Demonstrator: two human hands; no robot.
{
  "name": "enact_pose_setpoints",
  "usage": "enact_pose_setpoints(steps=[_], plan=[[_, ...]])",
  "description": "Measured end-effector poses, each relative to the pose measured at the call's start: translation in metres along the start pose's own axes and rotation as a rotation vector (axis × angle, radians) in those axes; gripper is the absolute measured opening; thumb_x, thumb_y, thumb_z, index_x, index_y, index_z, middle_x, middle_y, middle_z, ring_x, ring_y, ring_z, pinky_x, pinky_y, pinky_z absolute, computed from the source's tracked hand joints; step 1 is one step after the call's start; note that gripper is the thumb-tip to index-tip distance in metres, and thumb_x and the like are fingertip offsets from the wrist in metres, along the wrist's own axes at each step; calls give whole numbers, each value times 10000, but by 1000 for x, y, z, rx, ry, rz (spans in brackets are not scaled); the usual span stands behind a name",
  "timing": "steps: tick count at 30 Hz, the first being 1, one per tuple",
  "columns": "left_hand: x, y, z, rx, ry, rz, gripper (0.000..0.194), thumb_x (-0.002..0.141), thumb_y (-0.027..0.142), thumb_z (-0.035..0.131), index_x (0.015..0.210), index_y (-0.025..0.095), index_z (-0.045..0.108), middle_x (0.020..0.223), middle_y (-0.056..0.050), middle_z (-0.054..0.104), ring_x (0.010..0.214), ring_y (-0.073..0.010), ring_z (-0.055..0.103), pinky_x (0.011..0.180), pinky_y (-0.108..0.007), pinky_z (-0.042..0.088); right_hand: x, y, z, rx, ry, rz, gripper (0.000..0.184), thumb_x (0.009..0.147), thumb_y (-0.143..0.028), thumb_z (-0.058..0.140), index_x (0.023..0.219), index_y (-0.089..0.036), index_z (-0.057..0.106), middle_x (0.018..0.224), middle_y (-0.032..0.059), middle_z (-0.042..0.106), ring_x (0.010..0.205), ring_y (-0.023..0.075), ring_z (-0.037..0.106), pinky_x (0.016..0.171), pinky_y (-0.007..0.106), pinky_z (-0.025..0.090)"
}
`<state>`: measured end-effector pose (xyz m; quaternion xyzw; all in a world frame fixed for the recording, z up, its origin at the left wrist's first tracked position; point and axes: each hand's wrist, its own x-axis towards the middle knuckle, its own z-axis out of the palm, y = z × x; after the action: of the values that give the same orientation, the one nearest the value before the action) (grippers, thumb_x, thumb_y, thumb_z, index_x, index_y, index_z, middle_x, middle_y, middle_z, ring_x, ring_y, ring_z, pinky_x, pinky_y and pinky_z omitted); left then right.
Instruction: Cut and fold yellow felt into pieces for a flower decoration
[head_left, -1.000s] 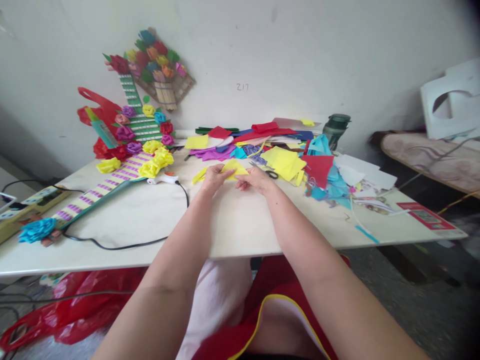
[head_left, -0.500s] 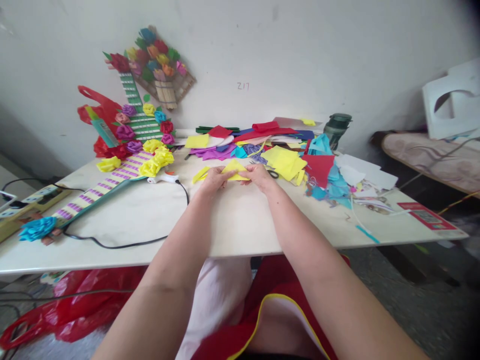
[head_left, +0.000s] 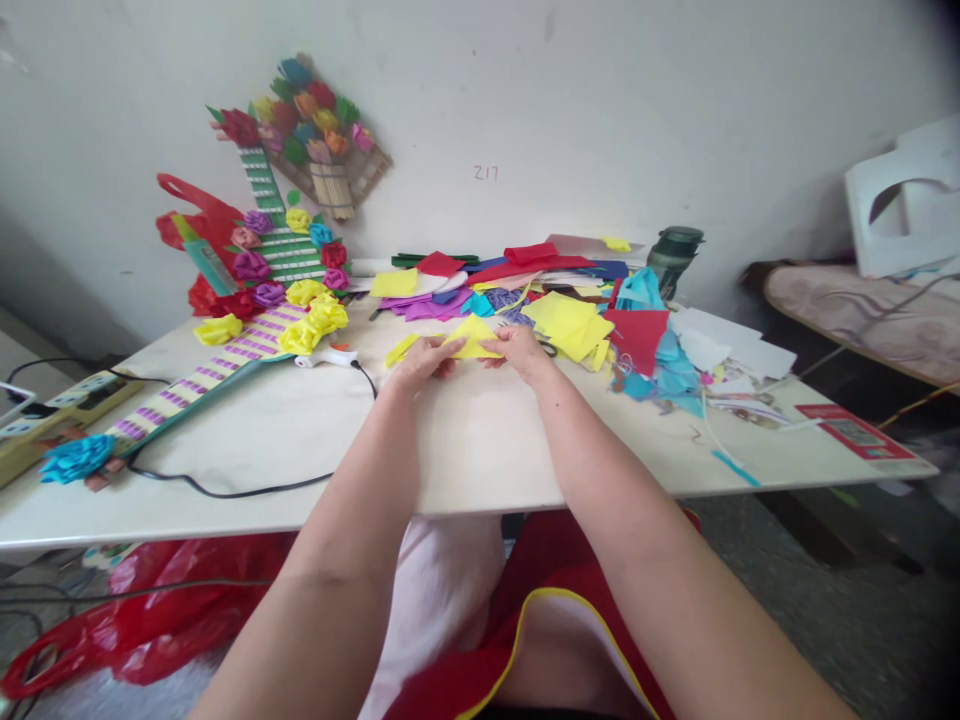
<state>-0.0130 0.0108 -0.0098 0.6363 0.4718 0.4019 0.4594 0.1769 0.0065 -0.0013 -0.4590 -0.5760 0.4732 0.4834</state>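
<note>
A folded yellow paper piece (head_left: 472, 340) lies on the white table (head_left: 465, 450) in the middle, and both my hands pinch it. My left hand (head_left: 420, 362) grips its left end with fingers curled. My right hand (head_left: 525, 353) holds its right end, fingertips pressed on the paper. A second yellow scrap (head_left: 400, 349) lies just left of my left hand. Black scissors (head_left: 545, 349) rest right beside my right hand, partly hidden by it.
A heap of coloured paper sheets (head_left: 570, 310) covers the far right of the table. A glue gun (head_left: 330, 357) with a black cord (head_left: 247, 490) lies left. A striped paper craft with paper roses (head_left: 225, 360) spans the left. A green bottle (head_left: 673, 258) stands by the wall.
Both hands have shifted slightly away from me with the yellow paper, and my right hand has moved from the middle of the piece to its right end.
</note>
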Motion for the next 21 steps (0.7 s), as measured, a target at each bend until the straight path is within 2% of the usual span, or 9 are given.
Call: enact_pose_setpoints(steps=[3, 7, 15, 21], plan=[[0, 3, 0, -109, -2, 51, 468, 613, 609, 710, 705, 154, 650, 608, -26, 629, 529, -126, 571, 541, -242, 449, -1, 1, -1, -6, -45, 19, 204, 698, -242, 763, 612, -131, 614, 535, 21, 663, 421, 83, 577, 434, 164, 452], [0, 3, 2, -141, 9, 112, 392, 532, 473, 803, 648, 149, 614, 606, 12, 597, 536, -107, 564, 565, -241, 471, -2, 2, 0, -13, -84, 35, 153, 718, -169, 719, 611, -132, 616, 511, 7, 640, 437, 91, 586, 431, 163, 445], [2, 0, 4, -178, -21, 106, 396, 520, 464, 814, 644, 146, 614, 593, 18, 594, 536, -107, 565, 559, -245, 490, -4, -1, 2, 18, -73, 27, 83, 707, -139, 712, 654, -145, 649, 522, -26, 618, 414, 87, 560, 412, 174, 450], [0, 2, 3, -278, -94, 91, 379, 536, 420, 816, 715, 127, 654, 700, -10, 633, 630, -122, 610, 640, -269, 545, -3, -1, 2, 40, -51, 21, 65, 686, -151, 728, 677, -148, 664, 560, -28, 632, 421, 82, 558, 422, 175, 456]])
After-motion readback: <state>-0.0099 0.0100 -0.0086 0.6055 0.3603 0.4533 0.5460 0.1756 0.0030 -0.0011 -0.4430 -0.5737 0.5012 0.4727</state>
